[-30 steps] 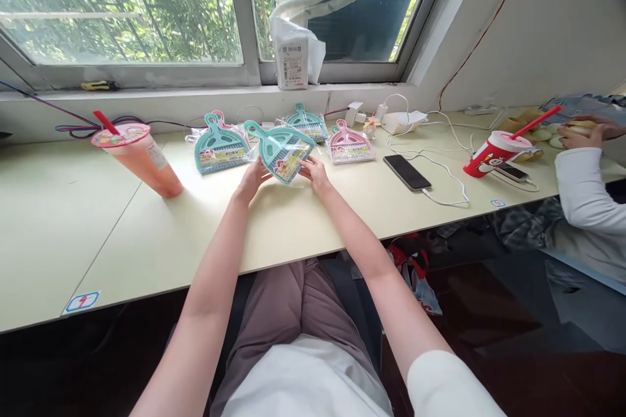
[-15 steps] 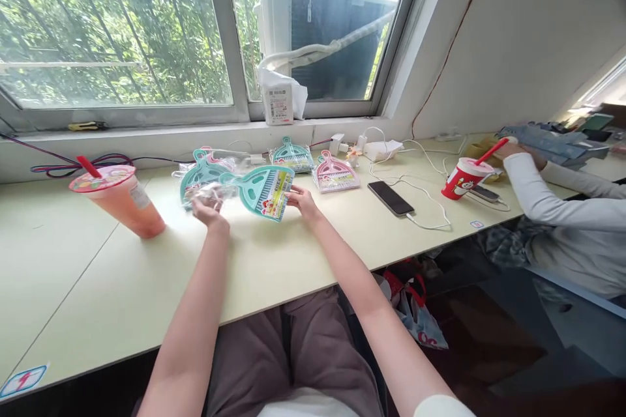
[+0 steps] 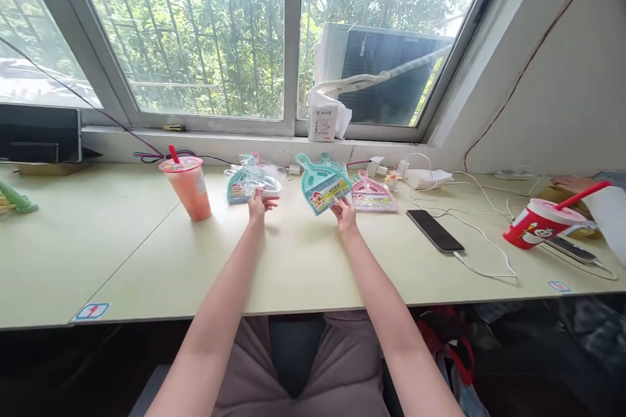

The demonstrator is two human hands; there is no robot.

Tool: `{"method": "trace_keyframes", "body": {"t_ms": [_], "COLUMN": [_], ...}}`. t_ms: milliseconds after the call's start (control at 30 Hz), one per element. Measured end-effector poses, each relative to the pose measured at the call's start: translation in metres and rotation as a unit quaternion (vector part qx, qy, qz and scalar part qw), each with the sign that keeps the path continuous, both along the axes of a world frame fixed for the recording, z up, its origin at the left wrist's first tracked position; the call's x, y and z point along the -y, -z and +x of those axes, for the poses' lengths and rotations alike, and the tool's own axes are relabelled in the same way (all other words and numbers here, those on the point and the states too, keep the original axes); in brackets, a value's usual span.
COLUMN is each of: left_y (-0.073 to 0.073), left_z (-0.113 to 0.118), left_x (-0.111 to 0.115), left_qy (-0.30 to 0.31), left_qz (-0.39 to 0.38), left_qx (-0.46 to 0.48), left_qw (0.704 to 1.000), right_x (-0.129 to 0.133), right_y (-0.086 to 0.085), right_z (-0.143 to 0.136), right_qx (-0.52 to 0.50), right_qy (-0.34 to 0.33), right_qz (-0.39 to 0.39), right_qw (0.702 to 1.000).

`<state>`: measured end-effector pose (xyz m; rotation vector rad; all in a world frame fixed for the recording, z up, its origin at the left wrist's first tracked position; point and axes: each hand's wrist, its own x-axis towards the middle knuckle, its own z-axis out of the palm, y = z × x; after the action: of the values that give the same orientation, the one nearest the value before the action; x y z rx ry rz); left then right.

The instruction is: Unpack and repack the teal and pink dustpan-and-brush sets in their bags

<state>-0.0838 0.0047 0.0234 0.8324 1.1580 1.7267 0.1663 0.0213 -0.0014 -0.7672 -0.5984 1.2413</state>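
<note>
My right hand [image 3: 344, 214] grips the lower edge of a teal dustpan set [image 3: 323, 186] with a yellow label, tilted above the table. Behind it, partly hidden, is another teal set [image 3: 337, 163]. A pink dustpan set [image 3: 374, 195] lies just to its right. My left hand [image 3: 259, 205], fingers spread, is empty at the near edge of a plastic-wrapped teal set [image 3: 244, 184], which has a pink handle showing behind it. Whether the fingertips touch the wrapping I cannot tell.
An orange drink cup [image 3: 188, 189] stands to the left. A black phone [image 3: 434, 230] on a white cable and a red cup [image 3: 540, 225] are at the right. A tissue pack [image 3: 323, 124] sits on the sill [image 3: 220, 145].
The view has turned left. The held teal dustpan set has swung upright and moved right, away from my left hand, which has let go of it and its wrapping and opened.
</note>
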Motion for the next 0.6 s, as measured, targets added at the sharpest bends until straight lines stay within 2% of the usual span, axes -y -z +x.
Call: {"method": "trace_keyframes", "body": {"t_ms": [100,167,400,600], "left_y": [-0.003,-0.004,-0.01,0.0], "left_z": [0.006,0.01,0.006,-0.002], "left_x": [0.011,0.016,0.018,0.011], "left_qy": [0.087,0.096,0.015,-0.069], "left_qz": [0.02,0.038,0.073,-0.049], "left_qx": [-0.004,0.001,0.041,0.028], "left_qw": [0.996,0.995,0.996,0.996], "right_x": [0.001,0.003,0.008,0.01], "right_y": [-0.002,-0.003,-0.004,-0.005], "right_z": [0.009,0.014,0.011,0.006], "right_qx": [-0.022,-0.03,0.014,0.031], "right_qy": [0.02,0.03,0.003,-0.02], "right_qz": [0.002,0.01,0.031,0.055], "right_qw": [1.0,0.999,0.999,0.998]}}
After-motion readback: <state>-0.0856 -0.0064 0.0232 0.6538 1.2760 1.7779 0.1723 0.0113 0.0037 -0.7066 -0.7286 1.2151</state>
